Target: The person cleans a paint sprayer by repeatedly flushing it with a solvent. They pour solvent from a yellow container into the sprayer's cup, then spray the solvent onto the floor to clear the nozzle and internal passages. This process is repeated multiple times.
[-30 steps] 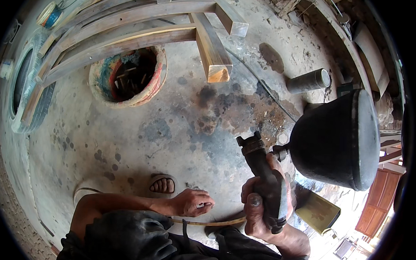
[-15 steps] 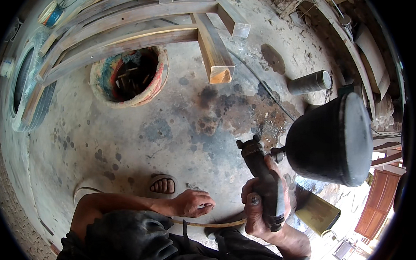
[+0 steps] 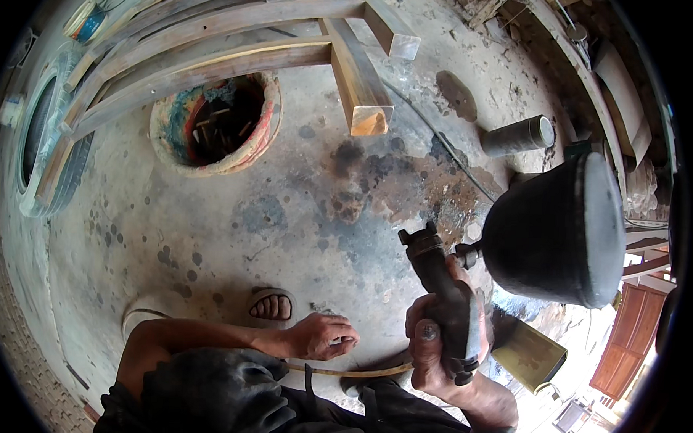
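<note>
My right hand (image 3: 431, 349) is wrapped round the dark, stained body of a spray gun (image 3: 445, 285). The gun's nozzle points up and to the left, over the stained floor. A large black paint cup (image 3: 548, 227) is joined to its right side and tilts to the right. My left hand (image 3: 325, 337) hangs in front of my lap with loosely curled fingers; a gap shows between thumb and fingers, and nothing is seen in it. The parts of the gun under my right fingers are hidden.
A wooden frame (image 3: 214, 74) stretches across the upper left above a paint-crusted tub (image 3: 272, 130) holding sticks. A tyre (image 3: 40, 129) lies far left. A hose (image 3: 441, 136) crosses the floor near a dark cylinder (image 3: 517, 136). A yellowish metal tin (image 3: 529, 354) lies right of my right hand.
The spray gun and its cup have shifted very slightly to the right, with my right hand still gripping it. My left hand has stayed nearly in place.
</note>
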`<state>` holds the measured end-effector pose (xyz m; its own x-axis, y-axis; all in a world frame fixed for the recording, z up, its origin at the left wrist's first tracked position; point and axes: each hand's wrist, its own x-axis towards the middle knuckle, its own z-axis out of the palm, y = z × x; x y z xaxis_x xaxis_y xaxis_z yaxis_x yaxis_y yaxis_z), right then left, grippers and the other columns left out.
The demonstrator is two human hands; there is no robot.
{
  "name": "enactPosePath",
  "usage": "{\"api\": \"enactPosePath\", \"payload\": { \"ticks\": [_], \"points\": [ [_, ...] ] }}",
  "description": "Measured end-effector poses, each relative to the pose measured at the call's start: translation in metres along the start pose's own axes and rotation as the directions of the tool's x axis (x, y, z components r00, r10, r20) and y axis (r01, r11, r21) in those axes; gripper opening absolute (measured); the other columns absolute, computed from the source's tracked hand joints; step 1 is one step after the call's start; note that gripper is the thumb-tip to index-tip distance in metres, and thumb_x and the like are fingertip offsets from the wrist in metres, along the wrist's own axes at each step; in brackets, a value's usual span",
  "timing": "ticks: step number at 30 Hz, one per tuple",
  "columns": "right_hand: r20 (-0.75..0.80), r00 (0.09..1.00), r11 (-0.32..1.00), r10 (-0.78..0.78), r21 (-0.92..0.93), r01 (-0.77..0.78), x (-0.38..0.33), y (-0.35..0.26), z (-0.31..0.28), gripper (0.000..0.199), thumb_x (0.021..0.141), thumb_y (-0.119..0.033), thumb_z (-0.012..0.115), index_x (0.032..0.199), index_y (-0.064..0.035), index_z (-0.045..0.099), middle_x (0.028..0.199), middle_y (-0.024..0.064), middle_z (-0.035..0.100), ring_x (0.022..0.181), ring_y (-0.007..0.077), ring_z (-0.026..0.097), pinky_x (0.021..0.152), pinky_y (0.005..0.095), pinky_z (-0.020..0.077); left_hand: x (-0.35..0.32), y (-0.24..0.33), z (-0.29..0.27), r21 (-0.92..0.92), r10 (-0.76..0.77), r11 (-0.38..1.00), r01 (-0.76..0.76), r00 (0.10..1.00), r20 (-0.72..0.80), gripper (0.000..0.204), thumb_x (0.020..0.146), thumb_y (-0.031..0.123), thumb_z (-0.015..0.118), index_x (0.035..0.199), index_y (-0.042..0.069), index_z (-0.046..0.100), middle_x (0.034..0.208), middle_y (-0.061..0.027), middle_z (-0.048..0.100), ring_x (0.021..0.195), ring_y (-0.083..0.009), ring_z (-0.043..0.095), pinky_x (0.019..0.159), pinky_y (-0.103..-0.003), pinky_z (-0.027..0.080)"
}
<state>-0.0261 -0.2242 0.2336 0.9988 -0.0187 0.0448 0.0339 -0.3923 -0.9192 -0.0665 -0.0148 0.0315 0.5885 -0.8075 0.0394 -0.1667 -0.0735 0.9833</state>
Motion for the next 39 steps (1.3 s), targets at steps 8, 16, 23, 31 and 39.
{"api": "enactPosePath", "payload": {
  "ticks": [8,16,23,31,39],
  "points": [
    [0.046,0.998,0.999,-0.053,-0.008,0.054,0.008,-0.003,-0.002,0.061,0.092,0.006,0.062,0.149,0.0057,0.042,0.084,0.0121,0.069,0.073,0.0124,0.065,0.070,0.0263,0.0532,0.002,0.005,-0.001,0.009,-0.040,0.999,0.040,0.999,0.010,0.008,0.090,0.011,0.069,0.096,0.005,0.071,0.087,-0.0109,0.071,0.079,-0.0297,0.070,0.071,-0.038,0.057],
    [0.036,0.998,0.998,-0.052,-0.028,0.053,0.004,-0.006,-0.004,0.063,0.091,0.006,0.063,0.150,0.0048,0.041,0.084,0.0119,0.068,0.074,0.0125,0.065,0.071,0.0254,0.0529,0.005,0.004,0.000,-0.006,-0.043,0.999,0.043,0.999,0.028,0.009,0.091,0.012,0.068,0.096,0.005,0.070,0.087,-0.0106,0.071,0.079,-0.0298,0.070,0.071,-0.039,0.057],
    [0.037,0.996,0.995,-0.079,-0.053,0.081,0.011,-0.006,0.000,0.061,0.091,0.005,0.064,0.149,0.0048,0.043,0.084,0.0109,0.068,0.074,0.0127,0.065,0.072,0.0261,0.0532,0.000,0.002,0.002,0.012,-0.048,0.999,0.047,0.999,0.013,0.009,0.091,0.012,0.068,0.097,0.005,0.070,0.087,-0.0101,0.071,0.080,-0.0294,0.070,0.071,-0.039,0.057],
    [0.011,0.998,0.997,-0.055,0.047,0.055,0.005,-0.003,-0.002,0.060,0.094,-0.001,0.065,0.148,0.0080,0.041,0.081,0.0148,0.070,0.071,0.0132,0.066,0.070,0.0268,0.0536,0.002,0.000,0.004,-0.007,0.005,1.000,-0.005,1.000,-0.013,0.013,0.087,0.005,0.071,0.100,0.005,0.071,0.086,-0.0099,0.069,0.076,-0.0274,0.069,0.067,-0.036,0.056],
    [-0.018,1.000,0.992,0.021,0.123,-0.018,0.008,-0.008,0.002,0.059,0.095,-0.003,0.064,0.149,0.0069,0.041,0.081,0.0141,0.069,0.072,0.0133,0.066,0.070,0.0268,0.0533,0.000,-0.001,0.004,0.003,0.003,1.000,-0.003,1.000,-0.013,0.014,0.087,0.005,0.071,0.100,0.006,0.071,0.085,-0.0096,0.068,0.075,-0.0276,0.068,0.066,-0.037,0.055]
  ]
}}
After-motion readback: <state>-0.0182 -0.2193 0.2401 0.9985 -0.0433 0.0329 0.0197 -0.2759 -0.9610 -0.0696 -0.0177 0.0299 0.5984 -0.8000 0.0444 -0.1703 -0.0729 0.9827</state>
